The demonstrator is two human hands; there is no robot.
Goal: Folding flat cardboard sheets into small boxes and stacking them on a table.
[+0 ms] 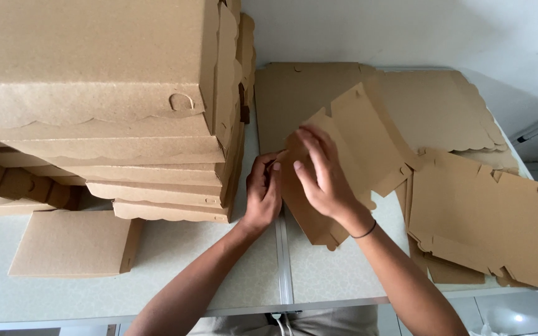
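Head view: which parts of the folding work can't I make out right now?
- Flat box blank: its near-left flap sits behind the right hand, head view.
- Left hand: fingertips curl under the cardboard, grip unclear.
- Stack of folded boxes: cut off by the top and left edges.
- Pile of flat blanks: runs past the right edge.

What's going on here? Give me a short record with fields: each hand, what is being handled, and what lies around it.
left hand: pinches the near left edge of the flat cardboard box blank
right hand: fingers spread flat on the same blank, pressing a flap
blank: unfolded, brown, lifted off the table
left side: tall stack of folded boxes; one closed box lying alone in front
right side: pile of flat blanks
wrist: dark band on the right wrist
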